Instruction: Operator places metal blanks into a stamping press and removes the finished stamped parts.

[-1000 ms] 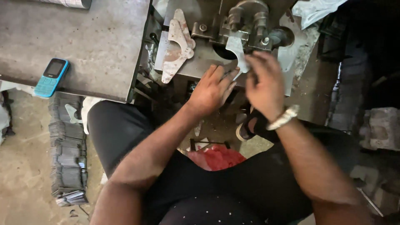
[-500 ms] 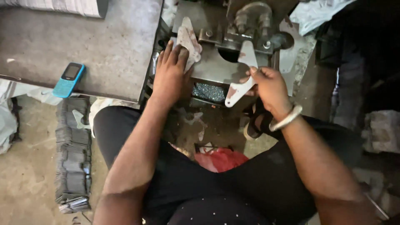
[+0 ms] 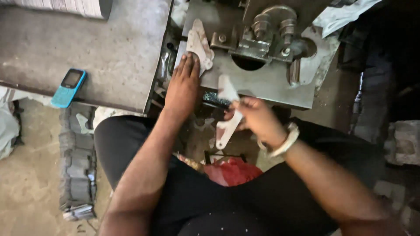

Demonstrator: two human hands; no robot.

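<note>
Workshop table (image 3: 109, 52), grey metal press (image 3: 262, 78) beyond both grips. Right hand (image 3: 258, 118) grip pinching pale flat bracket (image 3: 227, 118), long axis toward press. Left hand (image 3: 183, 85) grip spread flat, fingertips touching second bracket (image 3: 199, 43) just beyond.

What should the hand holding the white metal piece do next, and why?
Probably the right hand should lower the white metal piece away from the press plate. It already hangs off the plate's front edge, while the left hand rests on the next flat piece.
</note>
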